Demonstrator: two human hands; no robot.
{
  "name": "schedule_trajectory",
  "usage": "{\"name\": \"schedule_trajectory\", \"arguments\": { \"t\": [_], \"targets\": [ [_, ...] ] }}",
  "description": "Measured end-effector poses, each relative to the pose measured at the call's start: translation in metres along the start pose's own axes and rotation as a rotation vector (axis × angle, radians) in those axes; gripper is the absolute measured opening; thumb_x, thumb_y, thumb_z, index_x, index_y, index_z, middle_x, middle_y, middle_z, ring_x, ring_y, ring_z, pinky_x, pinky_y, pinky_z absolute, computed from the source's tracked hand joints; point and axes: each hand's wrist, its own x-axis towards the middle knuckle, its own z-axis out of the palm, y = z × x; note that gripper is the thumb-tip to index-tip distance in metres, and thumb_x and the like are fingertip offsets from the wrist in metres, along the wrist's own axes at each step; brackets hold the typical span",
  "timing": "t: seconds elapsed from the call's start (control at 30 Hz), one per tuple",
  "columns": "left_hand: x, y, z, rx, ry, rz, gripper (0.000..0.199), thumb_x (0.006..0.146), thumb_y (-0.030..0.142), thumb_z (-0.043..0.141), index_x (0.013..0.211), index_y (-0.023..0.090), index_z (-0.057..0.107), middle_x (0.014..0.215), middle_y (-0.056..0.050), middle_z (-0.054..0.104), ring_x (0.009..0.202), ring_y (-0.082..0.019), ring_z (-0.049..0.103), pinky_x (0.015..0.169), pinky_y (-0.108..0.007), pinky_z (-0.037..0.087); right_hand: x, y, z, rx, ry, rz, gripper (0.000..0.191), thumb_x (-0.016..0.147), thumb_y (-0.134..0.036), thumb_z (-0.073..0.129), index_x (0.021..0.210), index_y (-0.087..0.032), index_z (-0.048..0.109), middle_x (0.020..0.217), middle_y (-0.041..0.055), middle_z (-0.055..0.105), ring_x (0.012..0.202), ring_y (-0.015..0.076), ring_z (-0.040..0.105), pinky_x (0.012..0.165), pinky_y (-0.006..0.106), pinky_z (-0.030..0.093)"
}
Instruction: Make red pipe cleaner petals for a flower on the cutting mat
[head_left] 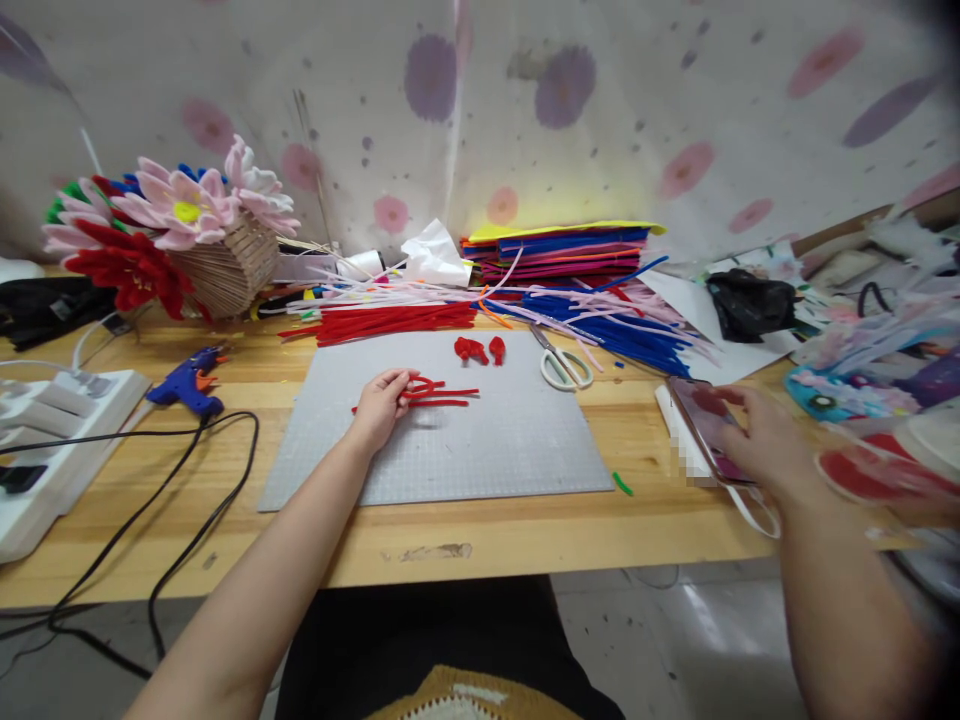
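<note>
My left hand [380, 410] is closed in a pinch on short red pipe cleaners [442, 400], above the grey cutting mat [480, 465]. Their free ends point right, and one piece is bent into a loop by my fingertips. On the right, my right hand [769, 440] reaches over a phone [703, 425], its fingers apart and touching or just above the screen. The phone lies partly on a white object [679, 440], with a white cable loop below. Small twisted red pieces [471, 349] lie on the mat, left of white-handled scissors [566, 368].
Red pipe cleaners [397, 322] and blue ones [622, 325] are heaped behind the mat. At left are a basket of fuzzy flowers [180, 205], a blue glue gun [187, 385], a power strip [67, 470] and black cords [202, 520]. A black bag [750, 305] lies back right.
</note>
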Motion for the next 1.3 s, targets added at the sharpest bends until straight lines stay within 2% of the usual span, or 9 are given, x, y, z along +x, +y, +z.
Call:
{"name": "schedule_trajectory", "arguments": {
  "t": [0.1,0.37,0.5,0.57,0.67,0.8,0.97,1.13,1.3],
  "targets": [
    [0.001,-0.003,-0.001,0.076,0.006,0.036,0.025,0.063,0.029,0.067,0.080,0.012,0.063,0.064,-0.001,0.058,0.041,-0.001,0.037,0.034,-0.015,0.023,-0.008,0.004,-0.006,0.111,-0.081,-0.093,0.039,0.062,-0.014,0.042,0.098,-0.025,0.049,0.103,0.0066,0.063,0.100,0.0209,0.055,0.084,0.034,0.043],
    [0.004,-0.007,-0.006,0.125,-0.018,0.052,0.034,0.059,0.033,0.070,0.087,0.015,0.062,0.078,-0.002,0.063,0.056,-0.007,0.052,0.045,-0.016,0.036,-0.019,0.018,-0.017,0.053,-0.098,-0.078,0.038,0.062,-0.015,0.037,0.096,-0.025,0.051,0.098,0.0037,0.065,0.096,0.0221,0.057,0.076,0.036,0.046],
    [0.003,-0.004,-0.006,0.109,-0.035,0.035,0.033,0.057,0.030,0.072,0.084,0.015,0.062,0.065,0.002,0.058,0.052,-0.005,0.049,0.047,-0.016,0.038,-0.020,0.020,-0.015,0.020,-0.103,-0.098,0.038,0.061,-0.014,0.037,0.092,-0.023,0.057,0.098,0.0047,0.065,0.093,0.0223,0.058,0.076,0.035,0.045],
    [0.002,-0.004,-0.005,0.105,-0.040,0.034,0.029,0.058,0.031,0.072,0.079,0.014,0.061,0.056,0.005,0.052,0.045,-0.003,0.044,0.043,-0.015,0.035,-0.020,0.021,-0.014,0.004,-0.124,-0.094,0.037,0.061,-0.014,0.037,0.089,-0.023,0.059,0.099,0.0051,0.064,0.092,0.0226,0.058,0.074,0.035,0.046],
    [0.003,-0.004,-0.005,0.108,-0.022,0.056,0.026,0.059,0.032,0.071,0.074,0.014,0.058,0.050,0.006,0.048,0.039,-0.002,0.038,0.039,-0.015,0.030,-0.020,0.020,-0.016,-0.036,-0.076,-0.064,0.035,0.062,-0.015,0.038,0.089,-0.022,0.060,0.096,0.0064,0.065,0.090,0.0233,0.058,0.073,0.035,0.046],
    [0.002,-0.003,-0.003,0.086,-0.004,0.048,0.026,0.062,0.032,0.069,0.077,0.014,0.059,0.057,0.003,0.054,0.046,-0.004,0.047,0.042,-0.014,0.035,-0.019,0.019,-0.021,-0.124,-0.125,0.059,0.032,0.064,-0.015,0.042,0.089,-0.023,0.061,0.092,0.0102,0.065,0.085,0.0248,0.059,0.065,0.035,0.045],
    [0.000,-0.002,-0.002,0.003,-0.004,0.056,0.019,0.061,0.019,0.064,0.078,0.014,0.060,0.070,-0.001,0.059,0.065,-0.010,0.059,0.052,-0.017,0.043,-0.016,0.020,-0.024,-0.148,-0.118,0.135,0.031,0.066,-0.014,0.044,0.091,-0.023,0.060,0.098,0.0110,0.065,0.089,0.0233,0.058,0.067,0.034,0.042],
    [0.004,-0.005,-0.005,-0.049,-0.038,0.083,0.036,0.056,0.003,0.052,0.088,0.016,0.064,0.078,0.000,0.059,0.058,-0.003,0.051,0.054,-0.016,0.041,-0.018,0.016,-0.025,-0.135,-0.135,0.148,0.028,0.066,-0.014,0.044,0.088,-0.021,0.061,0.095,0.0122,0.066,0.089,0.0218,0.058,0.067,0.033,0.042],
    [0.005,-0.004,-0.004,-0.070,-0.024,0.072,0.039,0.051,0.000,0.047,0.083,0.015,0.065,0.077,-0.001,0.061,0.055,-0.004,0.045,0.051,-0.017,0.035,-0.026,0.011,-0.026,-0.056,-0.182,0.060,0.029,0.066,-0.014,0.041,0.081,-0.025,0.063,0.095,0.0039,0.067,0.086,0.0207,0.059,0.063,0.031,0.043]
  ]
}}
